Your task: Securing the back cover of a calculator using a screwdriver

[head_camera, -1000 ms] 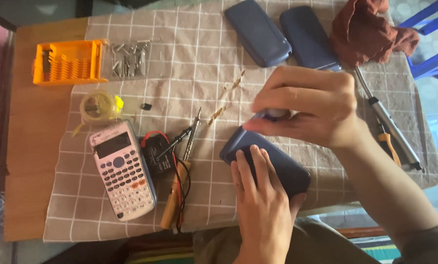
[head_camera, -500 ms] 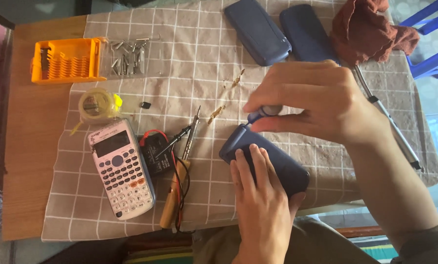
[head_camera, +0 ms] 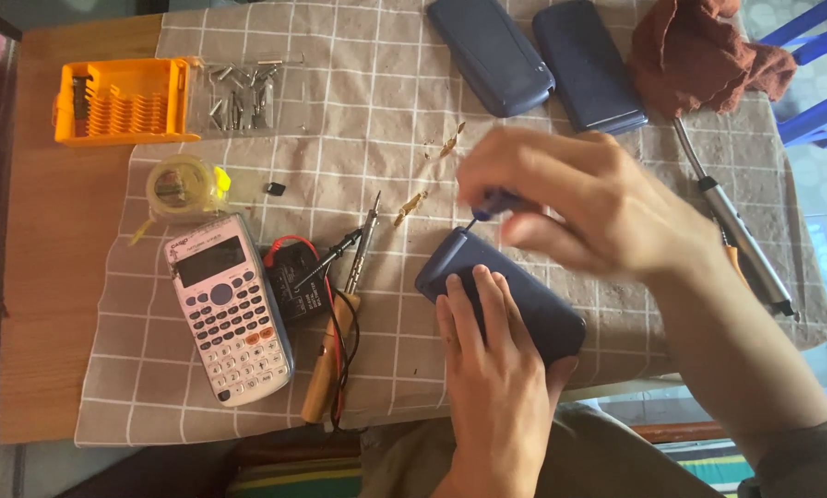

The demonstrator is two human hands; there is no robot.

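On the checked cloth [head_camera: 358, 111], the left hand [head_camera: 492, 369] presses flat on a dark blue case [head_camera: 524, 300]. Blurred right hand [head_camera: 584, 207] pinches a small screwdriver [head_camera: 487, 205], its tip at the case's corner, shaft mostly hidden.

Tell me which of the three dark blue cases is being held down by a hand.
The near one, the dark blue case at the table's front edge, under the left hand. The other two cases lie untouched at the far edge.
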